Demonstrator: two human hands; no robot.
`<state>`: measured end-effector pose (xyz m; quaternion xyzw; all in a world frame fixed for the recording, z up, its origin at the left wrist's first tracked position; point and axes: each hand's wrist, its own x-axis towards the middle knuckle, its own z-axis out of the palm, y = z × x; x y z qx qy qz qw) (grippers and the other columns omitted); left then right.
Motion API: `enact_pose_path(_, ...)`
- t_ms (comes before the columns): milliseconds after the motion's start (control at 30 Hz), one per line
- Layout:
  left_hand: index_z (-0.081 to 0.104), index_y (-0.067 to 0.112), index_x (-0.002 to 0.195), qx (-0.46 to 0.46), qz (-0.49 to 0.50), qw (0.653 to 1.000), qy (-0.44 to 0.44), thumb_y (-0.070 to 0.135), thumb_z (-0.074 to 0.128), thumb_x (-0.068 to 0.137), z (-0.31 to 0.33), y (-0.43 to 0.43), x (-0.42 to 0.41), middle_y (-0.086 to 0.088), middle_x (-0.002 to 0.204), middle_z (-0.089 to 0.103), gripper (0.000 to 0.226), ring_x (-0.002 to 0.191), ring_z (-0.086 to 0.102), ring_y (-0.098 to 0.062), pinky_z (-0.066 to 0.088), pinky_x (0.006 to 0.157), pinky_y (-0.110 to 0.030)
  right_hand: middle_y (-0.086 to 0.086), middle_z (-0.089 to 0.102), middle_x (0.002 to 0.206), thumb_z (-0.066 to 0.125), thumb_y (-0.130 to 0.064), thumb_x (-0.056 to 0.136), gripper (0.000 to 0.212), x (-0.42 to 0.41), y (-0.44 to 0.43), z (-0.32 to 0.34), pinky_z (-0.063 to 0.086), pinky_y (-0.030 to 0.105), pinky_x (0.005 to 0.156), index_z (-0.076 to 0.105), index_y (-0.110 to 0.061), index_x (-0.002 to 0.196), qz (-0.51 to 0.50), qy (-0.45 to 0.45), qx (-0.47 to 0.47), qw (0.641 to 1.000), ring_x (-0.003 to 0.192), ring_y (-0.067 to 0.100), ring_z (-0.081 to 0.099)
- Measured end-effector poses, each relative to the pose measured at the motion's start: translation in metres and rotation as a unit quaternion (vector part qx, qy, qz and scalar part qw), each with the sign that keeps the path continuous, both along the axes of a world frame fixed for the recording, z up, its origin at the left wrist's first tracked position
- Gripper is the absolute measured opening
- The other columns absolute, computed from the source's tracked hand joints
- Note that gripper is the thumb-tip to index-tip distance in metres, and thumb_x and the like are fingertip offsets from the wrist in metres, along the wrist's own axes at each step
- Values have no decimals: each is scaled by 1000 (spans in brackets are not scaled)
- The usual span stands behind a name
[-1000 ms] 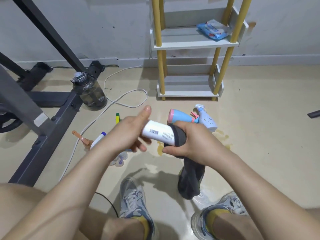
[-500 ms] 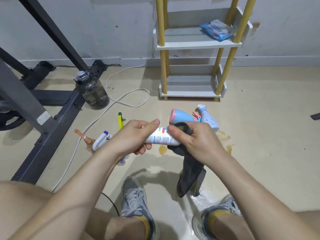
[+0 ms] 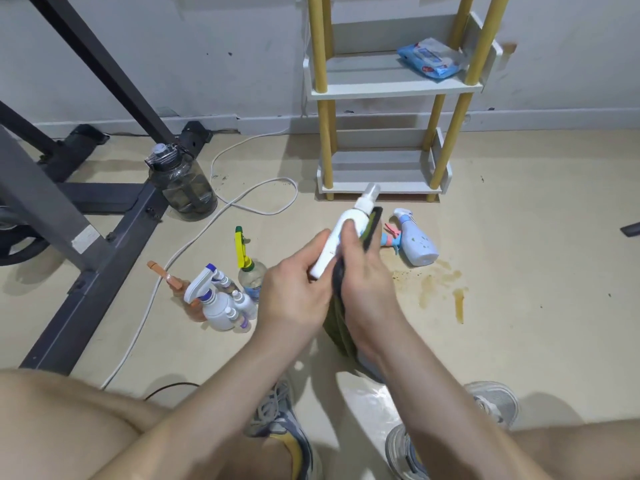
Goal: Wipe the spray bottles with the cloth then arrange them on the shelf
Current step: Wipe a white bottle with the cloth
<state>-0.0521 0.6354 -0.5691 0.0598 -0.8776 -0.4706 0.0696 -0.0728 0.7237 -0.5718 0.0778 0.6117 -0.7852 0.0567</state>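
Note:
My left hand (image 3: 294,292) grips the base of a slim white spray bottle (image 3: 349,226), which points up and away with its clear cap on top. My right hand (image 3: 360,271) holds a dark green cloth (image 3: 341,327) against the bottle's right side; the cloth hangs down below my wrist. On the floor to the left stands a cluster of several spray bottles (image 3: 221,299), one with a yellow and green trigger (image 3: 242,251). A light blue spray bottle (image 3: 417,242) lies on its side to the right. The white shelf with yellow posts (image 3: 391,88) stands against the wall.
A blue wipes pack (image 3: 433,58) lies on the shelf's upper tier. A dark water jug (image 3: 181,183), a white cable (image 3: 194,244) and a black metal frame (image 3: 79,216) occupy the left. Brown spill marks (image 3: 440,285) stain the floor at right. My shoes (image 3: 284,427) are below.
The white bottle has turned from lying crosswise to pointing up and away. My right hand with the cloth has moved along its side. My hands have shifted right, uncovering the bottle cluster.

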Motion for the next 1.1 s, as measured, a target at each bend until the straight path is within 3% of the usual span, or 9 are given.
enact_pose_path(133,51,57,123,-59,-13,997,37,26,63,86,8,4,7,1,66,58,50,65,49,-13,36,56,-19,2,62,118,52,-73,71,88,2,-6,-1,50,39,93,34,-31,147,-13,-55,-84,995,108,18,63)
enact_pose_path(200,46,61,118,-25,-30,998,40,40,62,83,3,7,16,4,62,54,45,58,46,-8,39,58,-22,4,64,97,51,-69,84,72,-12,7,6,52,37,77,56,-13,129,-55,-134,-145,979,87,20,64)
enact_pose_path(333,58,48,124,-17,-48,998,39,46,62,88,-3,15,21,6,60,51,36,57,44,-5,36,57,-20,13,70,99,50,-50,98,43,-15,30,11,55,44,86,67,-10,102,-128,-166,-258,943,84,27,68)
enact_pose_path(533,49,32,142,-163,-100,981,40,30,44,81,-3,17,9,5,93,59,62,93,54,-18,45,77,-32,9,71,113,40,-43,103,44,16,17,-10,55,34,79,56,-14,132,-57,-174,-294,938,102,22,70)
enact_pose_path(700,69,38,116,-112,-72,985,106,50,53,89,1,5,-1,7,99,53,34,100,45,-11,35,92,-15,24,67,109,52,-33,98,41,4,57,-5,58,39,77,61,-2,124,12,-117,-223,968,90,30,67)
enact_pose_path(767,59,36,121,12,-56,998,-6,52,64,87,12,1,-9,12,101,57,38,102,53,-3,42,90,-19,25,66,108,59,-32,92,37,4,68,4,56,45,83,69,-3,113,88,-87,-183,975,91,32,66)
enact_pose_path(900,68,11,102,277,-147,919,-240,43,61,83,13,-3,-5,4,80,73,37,69,67,-9,51,65,-22,7,75,90,68,-24,85,16,-1,79,23,57,31,77,80,-14,90,180,-19,-112,977,81,19,69)
enact_pose_path(1000,69,8,89,287,-84,938,-175,16,66,90,14,-9,-10,-6,77,74,9,62,67,-14,52,54,-21,-7,74,107,81,-24,75,45,-11,91,25,55,25,87,70,-23,119,136,71,108,982,98,10,67)
enact_pose_path(1100,68,2,93,433,-29,891,-131,7,63,86,19,-6,-18,-12,77,72,10,64,68,-18,57,60,-25,-1,66,118,80,-34,80,64,-8,85,6,46,30,96,55,-29,139,41,160,400,902,113,17,59)
